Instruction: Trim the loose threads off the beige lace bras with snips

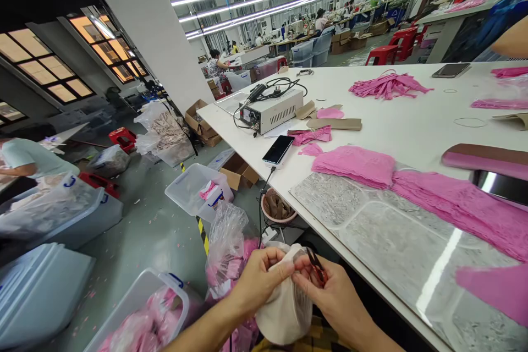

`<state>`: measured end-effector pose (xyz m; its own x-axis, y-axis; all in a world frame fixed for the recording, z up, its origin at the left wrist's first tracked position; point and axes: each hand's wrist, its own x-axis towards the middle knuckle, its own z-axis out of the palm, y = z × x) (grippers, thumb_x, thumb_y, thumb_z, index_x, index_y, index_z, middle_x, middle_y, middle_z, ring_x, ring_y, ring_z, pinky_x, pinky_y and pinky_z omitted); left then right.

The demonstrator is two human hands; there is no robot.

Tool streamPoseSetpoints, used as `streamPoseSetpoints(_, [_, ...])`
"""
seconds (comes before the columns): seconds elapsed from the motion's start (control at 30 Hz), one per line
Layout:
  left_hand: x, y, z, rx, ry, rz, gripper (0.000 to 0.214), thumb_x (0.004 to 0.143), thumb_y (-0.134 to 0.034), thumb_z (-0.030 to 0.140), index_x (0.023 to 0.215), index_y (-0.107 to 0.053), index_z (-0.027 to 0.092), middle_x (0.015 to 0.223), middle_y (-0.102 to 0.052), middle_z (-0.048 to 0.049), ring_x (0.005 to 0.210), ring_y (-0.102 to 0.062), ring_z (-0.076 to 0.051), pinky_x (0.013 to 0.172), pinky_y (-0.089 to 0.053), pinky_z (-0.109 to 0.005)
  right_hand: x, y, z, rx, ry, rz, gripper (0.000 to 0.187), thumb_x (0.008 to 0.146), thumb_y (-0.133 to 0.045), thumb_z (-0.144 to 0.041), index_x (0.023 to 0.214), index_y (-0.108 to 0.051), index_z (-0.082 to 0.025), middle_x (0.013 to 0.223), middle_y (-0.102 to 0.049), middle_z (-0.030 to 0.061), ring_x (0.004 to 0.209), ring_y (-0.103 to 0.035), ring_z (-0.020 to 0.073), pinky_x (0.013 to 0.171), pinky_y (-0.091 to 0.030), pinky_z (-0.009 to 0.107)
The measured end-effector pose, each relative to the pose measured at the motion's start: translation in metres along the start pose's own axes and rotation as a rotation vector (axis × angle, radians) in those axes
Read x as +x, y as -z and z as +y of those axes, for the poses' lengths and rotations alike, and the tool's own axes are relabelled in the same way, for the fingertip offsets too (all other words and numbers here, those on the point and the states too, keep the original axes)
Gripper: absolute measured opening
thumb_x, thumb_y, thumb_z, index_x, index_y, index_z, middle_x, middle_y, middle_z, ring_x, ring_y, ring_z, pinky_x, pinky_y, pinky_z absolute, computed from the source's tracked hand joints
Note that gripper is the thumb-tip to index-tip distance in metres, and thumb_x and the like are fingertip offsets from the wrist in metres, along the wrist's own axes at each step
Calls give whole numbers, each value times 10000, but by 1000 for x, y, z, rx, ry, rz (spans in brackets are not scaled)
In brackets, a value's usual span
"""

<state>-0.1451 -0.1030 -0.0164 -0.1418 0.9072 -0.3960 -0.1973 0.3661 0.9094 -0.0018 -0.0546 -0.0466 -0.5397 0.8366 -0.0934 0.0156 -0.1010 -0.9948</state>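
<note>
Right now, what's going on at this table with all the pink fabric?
A person holds a cream fabric piece in their lap with both hands. The left hand pinches its top edge; the right hand works small snips there. Beside them, a long white table carries stacks of pink lace, a phone and a grey control box. Bins of pink pieces stand on the floor.

No lettering, label or number can be read anywhere; the grey box's front panel is too small.

Phone before box on table
</note>
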Motion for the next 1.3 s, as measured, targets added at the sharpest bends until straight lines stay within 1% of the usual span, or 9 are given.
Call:
streamPoseSetpoints(0.27, [-3,6,-10,-135,115,25,357,534,-815,421,660,-700,106,577,-585,-13,516,-442,-88,522,-290,-211,-4,5,-1,-32,32,17,253,760,-600,-392,701,-627,-147,592,-545,-10,531,-475,134,510,-422,237])
streamPoseSetpoints(0.43, [-7,-1,-9,-34,15,16,330,589,-781,434,640,-714,115,573,-562,-9,536,-425,-92,534,-283,-217,-3,4,1,-150,155,21,184,790,-578,-327,699,-590,-168,588,-497,-33,508,-445,117,470,-397,214])
streamPoseSetpoints(0.57, [-6,-7,-8,18,-11,23,342,613,-759,449,629,-700,113,530,-519,13,502,-381,-75,503,-241,-207,-3,3,-4,-254,275,-18,240,854,-482,-296,639,-489,-190,586,-433,-38,509,-405,114,469,-368,219])
streamPoseSetpoints(0.63, [-3,-7,-9,-66,12,55,331,590,-777,429,614,-682,113,531,-531,14,494,-395,-72,496,-251,-199,-7,3,-6,-248,303,-83,237,865,-455,-293,647,-450,-200,600,-411,-38,520,-393,116,475,-357,221])
streamPoseSetpoints(0.73, [2,-7,-9,-256,46,99,312,532,-820,368,616,-671,107,568,-582,2,491,-437,-66,496,-289,-185,-16,3,-7,-197,331,-294,242,851,-478,-322,648,-417,-206,609,-392,-42,523,-380,113,473,-333,221])
streamPoseSetpoints(0.77, [3,-6,-9,-306,59,101,312,512,-832,350,620,-672,104,571,-593,-2,485,-446,-64,497,-302,-182,-18,4,-7,-181,316,-329,259,853,-478,-340,642,-410,-207,602,-379,-46,519,-369,111,471,-325,221])
streamPoseSetpoints(0.97, [5,-4,-13,-427,131,6,308,499,-846,319,630,-679,97,553,-625,-23,458,-502,-76,491,-357,-188,-16,16,-2,-71,63,-266,362,912,-340,-481,728,-485,-205,586,-393,-46,521,-373,122,479,-351,229])
streamPoseSetpoints(1.13, [7,-1,-21,-416,134,-23,310,509,-846,309,629,-673,81,531,-617,-18,431,-482,-58,460,-326,-170,-22,19,3,-68,-173,-269,535,878,-230,-627,734,-521,-202,442,-421,-58,330,-301,96,344,-240,227])
streamPoseSetpoints(1.3, [11,-2,-27,-411,165,-73,320,503,-846,315,639,-675,81,552,-643,-38,445,-526,-79,473,-360,-179,-24,17,1,-78,-212,-283,485,870,-269,-633,721,-462,-213,391,-425,-76,287,-243,69,333,-218,212])
